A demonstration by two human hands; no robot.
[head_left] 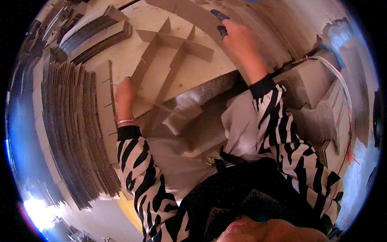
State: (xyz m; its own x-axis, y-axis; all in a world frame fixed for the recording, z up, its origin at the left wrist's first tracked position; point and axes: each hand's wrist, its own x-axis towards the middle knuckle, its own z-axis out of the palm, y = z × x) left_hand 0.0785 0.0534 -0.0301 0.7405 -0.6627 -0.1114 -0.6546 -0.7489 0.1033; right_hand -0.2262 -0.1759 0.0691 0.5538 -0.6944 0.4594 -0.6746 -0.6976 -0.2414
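Observation:
A partly assembled cardboard divider (pixel 171 42) stands on the pale work board, its slotted strips crossing one another. Beside its near left end, my left hand (pixel 125 94) has its fingers curled round a cardboard strip (pixel 155 104), which is smeared by motion and reaches toward my lap. My right hand (pixel 242 42) is stretched out over the far right edge of the board, above brown cardboard. Dark covers sit on its thumb and finger, which are apart with nothing seen between them.
A tall row of slotted cardboard strips (pixel 76 129) stands at the left. More stacked strips (pixel 96 34) lie at the far left. The pale work board (pixel 209 74) ends at a near edge above my lap. Cardboard boxes (pixel 306 82) and a loose cable (pixel 342 78) are at the right.

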